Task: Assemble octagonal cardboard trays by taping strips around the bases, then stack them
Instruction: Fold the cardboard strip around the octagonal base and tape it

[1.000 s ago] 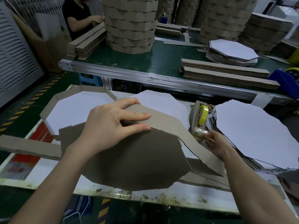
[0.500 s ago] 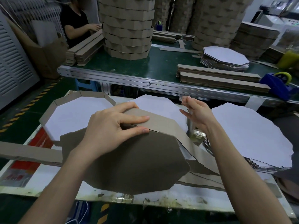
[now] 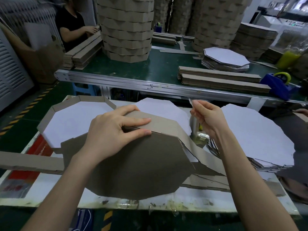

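Observation:
A brown octagonal cardboard base (image 3: 136, 165) stands tilted on the white work table, brown side toward me. A brown strip (image 3: 163, 124) is bent along its upper edge. My left hand (image 3: 115, 130) grips that upper edge, pressing the strip to the base with fingers curled over it. My right hand (image 3: 206, 117) is raised above the tape dispenser (image 3: 198, 137) and pinches a piece of clear tape pulled up from it. A finished tray (image 3: 75, 117) with a white inside lies at the left behind the base.
A stack of white octagonal bases (image 3: 256, 135) lies at the right. Loose strips (image 3: 31, 162) lie on the table. Behind, a green conveyor table (image 3: 160, 70) bears stacked trays (image 3: 126, 27), strip bundles (image 3: 220, 80) and a blue tape dispenser (image 3: 280, 84). Another person (image 3: 73, 24) works at the back left.
My right hand rose from the tape dispenser's base to above it, drawing tape upward. My left hand kept its grip on the strip and base.

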Available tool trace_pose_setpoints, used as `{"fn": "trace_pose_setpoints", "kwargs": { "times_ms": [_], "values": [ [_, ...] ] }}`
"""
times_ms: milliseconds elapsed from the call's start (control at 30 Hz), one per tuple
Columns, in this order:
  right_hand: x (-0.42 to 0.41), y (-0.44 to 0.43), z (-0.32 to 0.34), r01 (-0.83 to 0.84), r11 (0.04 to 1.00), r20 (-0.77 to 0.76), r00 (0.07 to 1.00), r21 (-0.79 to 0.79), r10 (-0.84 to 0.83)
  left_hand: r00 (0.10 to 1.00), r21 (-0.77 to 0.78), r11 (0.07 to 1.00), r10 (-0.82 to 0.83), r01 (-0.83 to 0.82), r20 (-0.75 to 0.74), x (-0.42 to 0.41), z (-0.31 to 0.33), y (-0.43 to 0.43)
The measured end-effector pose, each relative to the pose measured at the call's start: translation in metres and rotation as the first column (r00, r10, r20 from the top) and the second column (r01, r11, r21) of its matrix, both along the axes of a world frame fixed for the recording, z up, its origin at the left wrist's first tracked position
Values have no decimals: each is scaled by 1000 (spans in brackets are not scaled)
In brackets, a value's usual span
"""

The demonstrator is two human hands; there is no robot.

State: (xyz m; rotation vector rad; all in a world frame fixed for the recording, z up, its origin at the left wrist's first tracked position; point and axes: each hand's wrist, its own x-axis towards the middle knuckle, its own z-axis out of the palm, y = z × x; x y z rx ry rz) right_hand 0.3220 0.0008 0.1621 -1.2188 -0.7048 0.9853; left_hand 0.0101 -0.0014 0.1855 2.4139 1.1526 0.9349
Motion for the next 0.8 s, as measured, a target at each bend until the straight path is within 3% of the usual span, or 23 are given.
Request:
{"fn": "trace_pose_setpoints", "kwargs": {
  "times_ms": [233,500,567,633,733,800],
  "values": [
    [-7,-13,11,-62,998,57,996,16,61,1000,23,999,-27,27,-8,4,-3,2],
    [5,-38,1,183,979,333,932,-93,-142,1000,36,999,-18,18,4,-2,-4,4],
    [8,-45,1,230,971,343,919,-59,-197,1000,33,999,-14,14,4,-3,-4,5],
    [7,-56,4,205,978,248,947,31,-206,1000,30,1000,-1,1,-2,-2,-3,6],
    [-3,-84,4,-80,973,-26,996,214,88,1000,18,1000,10,-10,6,-1,-2,11],
    [-13,-104,-7,-303,923,-32,947,236,319,1000,1,1000,8,-8,8,0,-1,14]
  ]
}}
